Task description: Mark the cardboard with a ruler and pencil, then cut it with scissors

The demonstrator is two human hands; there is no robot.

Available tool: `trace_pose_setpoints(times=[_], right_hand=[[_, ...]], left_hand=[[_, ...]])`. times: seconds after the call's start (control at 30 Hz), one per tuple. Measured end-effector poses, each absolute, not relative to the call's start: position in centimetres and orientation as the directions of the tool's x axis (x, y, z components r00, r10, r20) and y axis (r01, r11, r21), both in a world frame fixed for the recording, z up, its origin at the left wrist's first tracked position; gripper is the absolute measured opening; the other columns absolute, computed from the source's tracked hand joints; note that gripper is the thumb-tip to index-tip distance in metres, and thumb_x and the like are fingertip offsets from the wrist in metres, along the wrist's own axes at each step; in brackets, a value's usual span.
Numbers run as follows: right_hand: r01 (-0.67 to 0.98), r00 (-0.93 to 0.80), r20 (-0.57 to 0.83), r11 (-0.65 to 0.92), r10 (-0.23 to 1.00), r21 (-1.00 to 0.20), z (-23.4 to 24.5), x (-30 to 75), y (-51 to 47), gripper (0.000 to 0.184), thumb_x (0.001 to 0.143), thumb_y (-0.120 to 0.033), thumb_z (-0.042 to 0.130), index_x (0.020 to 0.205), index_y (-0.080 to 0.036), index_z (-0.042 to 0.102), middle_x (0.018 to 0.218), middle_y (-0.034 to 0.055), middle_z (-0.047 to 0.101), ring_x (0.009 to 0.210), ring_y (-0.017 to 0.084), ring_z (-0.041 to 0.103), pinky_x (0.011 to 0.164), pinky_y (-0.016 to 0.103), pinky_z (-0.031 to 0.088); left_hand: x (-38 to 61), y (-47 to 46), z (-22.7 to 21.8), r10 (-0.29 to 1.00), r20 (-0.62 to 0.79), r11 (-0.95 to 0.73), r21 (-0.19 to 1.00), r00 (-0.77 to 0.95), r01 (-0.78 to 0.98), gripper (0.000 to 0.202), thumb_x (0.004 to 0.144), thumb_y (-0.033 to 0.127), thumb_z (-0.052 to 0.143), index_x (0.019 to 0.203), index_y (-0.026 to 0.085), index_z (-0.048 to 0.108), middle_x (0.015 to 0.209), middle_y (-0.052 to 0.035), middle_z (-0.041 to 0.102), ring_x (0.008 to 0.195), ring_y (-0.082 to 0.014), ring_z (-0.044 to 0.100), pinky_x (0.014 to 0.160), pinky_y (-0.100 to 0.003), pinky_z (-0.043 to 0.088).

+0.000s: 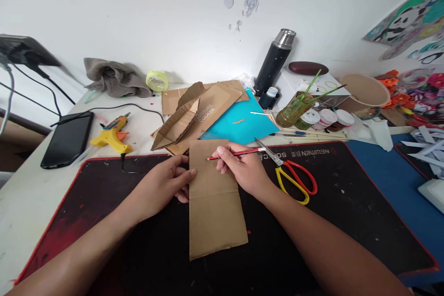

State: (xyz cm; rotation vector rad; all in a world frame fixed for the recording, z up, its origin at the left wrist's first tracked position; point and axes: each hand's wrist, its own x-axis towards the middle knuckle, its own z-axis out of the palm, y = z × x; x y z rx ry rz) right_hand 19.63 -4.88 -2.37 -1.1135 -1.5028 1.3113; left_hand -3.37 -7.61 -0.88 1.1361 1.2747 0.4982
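Observation:
A brown piece of cardboard (215,217) lies on the black desk mat (152,249), with faint lines and a crease across it. My left hand (166,182) grips its left edge, thumb on top and fingers at the side and beneath. In my right hand (244,166) is a red pencil (239,153), held between thumb and fingers, its tip just over the cardboard's upper part. Right of that hand rest scissors (294,178) with one red and one yellow handle, blades pointing up and left.
Behind the mat lie cardboard scraps (217,106) and a blue sheet (239,122). At left are a yellow glue gun (111,136) with its cord and a black phone (67,141). A black flask (274,62), brush jar (291,110) and paint pots (326,119) stand back right.

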Motion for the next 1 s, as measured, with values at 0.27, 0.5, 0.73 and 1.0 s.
trace_pose_setpoints(times=[0.27, 0.5, 0.73, 1.0], right_hand=[[0.088, -0.237, 0.036, 0.058, 0.971, -0.994, -2.26, 19.58, -4.96, 0.039, 0.108, -0.053, 0.063, 0.092, -0.019, 0.076, 0.075, 0.0008, 0.072, 0.065, 0.015, 0.067, 0.066, 0.029, 0.054], [0.088, -0.238, 0.036, 0.058, 0.971, -0.994, -2.21, 19.56, -5.02, 0.037, 0.107, -0.051, 0.063, 0.093, -0.02, 0.077, 0.074, 0.0006, 0.073, 0.064, 0.015, 0.067, 0.066, 0.029, 0.055], [0.116, -0.266, 0.042, 0.075, 0.963, -0.99, -2.43, 19.59, -4.92, 0.035, 0.108, -0.048, 0.062, 0.092, -0.019, 0.076, 0.076, 0.001, 0.073, 0.065, 0.015, 0.067, 0.067, 0.03, 0.055], [0.091, -0.239, 0.02, 0.043, 0.971, -0.995, -2.24, 19.6, -4.97, 0.042, 0.106, -0.058, 0.063, 0.093, -0.02, 0.076, 0.075, 0.0009, 0.072, 0.065, 0.015, 0.067, 0.066, 0.03, 0.055]], left_hand=[[-3.37, -7.54, -0.84, 0.83, -0.481, 0.412, 0.87, 0.283, 0.271, 0.073, 0.08, 0.074, 0.078, 0.121, 0.018, 0.06, 0.069, 0.0014, 0.075, 0.061, -0.0213, 0.075, 0.057, -0.032, 0.062], [-3.29, -7.52, -0.66, 0.828, -0.476, 0.411, 0.875, 0.296, 0.257, 0.067, 0.081, 0.07, 0.079, 0.12, 0.019, 0.061, 0.068, 0.0018, 0.075, 0.061, -0.022, 0.075, 0.056, -0.033, 0.062], [-3.3, -7.58, -0.78, 0.837, -0.47, 0.406, 0.877, 0.28, 0.258, 0.066, 0.081, 0.07, 0.079, 0.119, 0.019, 0.061, 0.069, 0.0017, 0.076, 0.061, -0.0213, 0.075, 0.056, -0.032, 0.062], [-3.21, -7.59, -0.61, 0.828, -0.489, 0.42, 0.866, 0.276, 0.272, 0.069, 0.079, 0.072, 0.078, 0.119, 0.019, 0.06, 0.069, 0.0016, 0.075, 0.061, -0.0214, 0.074, 0.057, -0.033, 0.062]])
